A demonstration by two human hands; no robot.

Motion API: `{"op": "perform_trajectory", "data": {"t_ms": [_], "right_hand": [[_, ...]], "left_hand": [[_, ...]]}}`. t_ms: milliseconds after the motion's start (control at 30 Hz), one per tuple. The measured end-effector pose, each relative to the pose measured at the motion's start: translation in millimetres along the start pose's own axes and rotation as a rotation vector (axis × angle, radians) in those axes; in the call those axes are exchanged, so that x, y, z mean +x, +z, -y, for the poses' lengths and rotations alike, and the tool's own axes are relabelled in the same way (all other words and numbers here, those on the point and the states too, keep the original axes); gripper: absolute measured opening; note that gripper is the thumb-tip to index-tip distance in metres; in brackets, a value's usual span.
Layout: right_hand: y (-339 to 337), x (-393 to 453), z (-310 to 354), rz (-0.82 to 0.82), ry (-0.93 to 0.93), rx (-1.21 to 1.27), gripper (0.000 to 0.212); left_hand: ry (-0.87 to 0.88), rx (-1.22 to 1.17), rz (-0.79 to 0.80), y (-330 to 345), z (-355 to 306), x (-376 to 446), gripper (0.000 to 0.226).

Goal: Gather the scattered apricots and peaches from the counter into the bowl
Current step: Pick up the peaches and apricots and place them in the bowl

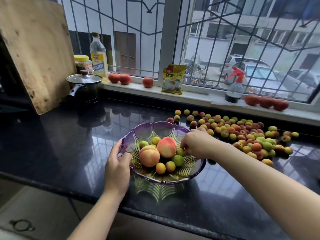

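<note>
A purple see-through bowl stands on the black counter. Inside lie two big peaches and several small apricots. My left hand grips the bowl's left rim, thumb over the edge. My right hand reaches over the right rim, its fingertips pinching a small green-yellow apricot low in the bowl. To the right of the bowl, several loose apricots are spread across the counter.
Tomatoes, a yellow packet and a spray bottle line the window sill. A lidded pot, an oil bottle, a jar and a leaning wooden board stand at the back left.
</note>
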State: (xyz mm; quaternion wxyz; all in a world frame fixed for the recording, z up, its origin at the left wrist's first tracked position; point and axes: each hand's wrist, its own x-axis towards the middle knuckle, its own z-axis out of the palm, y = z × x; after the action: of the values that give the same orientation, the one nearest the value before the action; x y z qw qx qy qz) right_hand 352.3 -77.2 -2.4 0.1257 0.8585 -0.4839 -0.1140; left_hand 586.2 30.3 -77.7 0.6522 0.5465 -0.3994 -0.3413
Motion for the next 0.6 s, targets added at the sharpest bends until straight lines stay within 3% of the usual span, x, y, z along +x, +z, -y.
{"op": "perform_trajectory", "data": {"t_ms": [167, 300, 367, 467, 533, 600], "right_hand": [[-6.8, -2.7, -13.2, -0.024, -0.032, 0.051, 0.018], [-24.9, -2.6, -51.6, -0.334, 0.150, 0.455, 0.025], [-24.1, 12.0, -68.8, -0.377, 0.267, 0.564, 0.023], [-11.8, 50.1, -79.6, -0.211, 0.310, 0.540, 0.023], [-2.3, 82.8, -80.0, -0.103, 0.255, 0.480, 0.027], [1.5, 116.0, -73.7, -0.036, 0.181, 0.425, 0.031]], "left_hand": [[-0.105, -0.073, 0.017, -4.1, -0.5, 10.3, 0.050], [-0.159, -0.053, -0.064, -16.5, -11.3, 64.3, 0.046], [-0.057, 0.307, -0.090, -24.5, -7.6, 96.9, 0.042], [0.034, 1.138, 0.108, -31.3, 19.5, 121.4, 0.042], [0.033, 1.375, 0.279, -32.3, 26.9, 128.6, 0.051], [0.014, 1.414, 0.349, -32.9, 26.1, 132.6, 0.060]]}}
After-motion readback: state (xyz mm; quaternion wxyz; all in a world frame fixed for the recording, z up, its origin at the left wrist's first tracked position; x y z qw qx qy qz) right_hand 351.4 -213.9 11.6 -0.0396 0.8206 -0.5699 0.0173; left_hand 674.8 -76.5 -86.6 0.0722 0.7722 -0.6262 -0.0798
